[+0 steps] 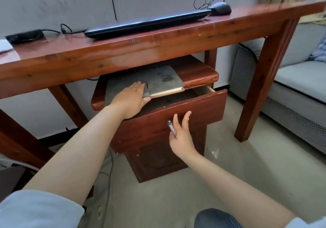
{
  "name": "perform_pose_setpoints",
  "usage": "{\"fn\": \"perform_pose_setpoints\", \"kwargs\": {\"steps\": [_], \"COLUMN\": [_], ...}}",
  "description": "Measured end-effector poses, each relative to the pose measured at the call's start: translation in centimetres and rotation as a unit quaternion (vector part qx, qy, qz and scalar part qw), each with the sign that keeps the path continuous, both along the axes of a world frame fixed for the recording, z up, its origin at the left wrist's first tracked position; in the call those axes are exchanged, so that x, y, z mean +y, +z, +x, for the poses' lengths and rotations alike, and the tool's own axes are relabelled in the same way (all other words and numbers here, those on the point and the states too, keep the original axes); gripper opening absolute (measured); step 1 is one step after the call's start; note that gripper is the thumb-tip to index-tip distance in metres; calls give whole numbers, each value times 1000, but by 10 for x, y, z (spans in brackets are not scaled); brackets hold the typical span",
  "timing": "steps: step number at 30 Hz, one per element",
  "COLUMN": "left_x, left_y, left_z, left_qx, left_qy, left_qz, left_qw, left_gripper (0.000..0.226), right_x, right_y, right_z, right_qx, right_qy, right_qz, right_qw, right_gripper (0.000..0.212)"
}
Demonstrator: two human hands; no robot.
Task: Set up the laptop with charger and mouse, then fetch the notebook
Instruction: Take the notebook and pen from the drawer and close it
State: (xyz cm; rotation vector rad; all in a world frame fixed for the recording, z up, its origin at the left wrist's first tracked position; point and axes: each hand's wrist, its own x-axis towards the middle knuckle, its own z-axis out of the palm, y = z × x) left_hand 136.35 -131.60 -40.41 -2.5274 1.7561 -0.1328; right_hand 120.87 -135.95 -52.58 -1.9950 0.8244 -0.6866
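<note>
Reddish wooden desk (123,51) already carries our closed black laptop (148,23), charger brick (24,36) and mouse (221,8). Our left hand (131,100) grips the grey notebook (158,79) on the cabinet top; our right hand (180,134), fingers spread, pinches a pen (172,128) beside the open drawer (176,116). Clearance under the desk looks tight.

The left hand (131,98) covers part of the notebook (158,79). The drawer's (176,111) inside is dark. The table (123,51) hides the cabinet's rear, and the sofa (291,79) is cropped.
</note>
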Motion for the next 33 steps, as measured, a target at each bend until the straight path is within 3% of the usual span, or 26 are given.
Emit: {"fn": "perform_pose_setpoints", "kwargs": {"steps": [3, 8, 10, 14, 21, 26, 28, 30, 33], "left_x": [-1, -2, -1, 6, 6, 8, 9, 10, 10], "left_y": [1, -1, 0, 4, 0, -4, -4, -6, -9], "left_z": [4, 10, 13, 27, 43, 44, 42, 40, 38], "left_qx": [8, 1, 7, 50, 69, 72, 70, 60, 39], "left_qy": [0, -4, -8, -14, -11, -19, -19, -19, -23], "left_qz": [-4, -7, 1, 22, 2, -16, -23, -30, -38], "left_qw": [1000, 1000, 1000, 998, 998, 997, 997, 998, 998], "left_gripper": [61, 62, 62, 57, 54, 53, 54, 54, 55], "right_x": [-2, 3, 4, -19, -64, -67, -71, -73, -71], "right_y": [-25, -32, -29, -41, -46, -45, -34, -12, 33], "right_z": [5, 22, 32, 53, 90, 68, 48, 31, 29], "right_qx": [86, 149, 184, 152, 176, 122, 39, -109, -251], "right_qy": [-18, -116, -126, -107, -61, -2, 25, -31, -81], "right_qz": [-137, -237, -235, -254, -229, -237, -168, -2, 230], "right_qw": [987, 953, 946, 949, 956, 964, 985, 994, 937], "right_gripper": [74, 64, 66, 63, 61, 58, 49, 33, 29]}}
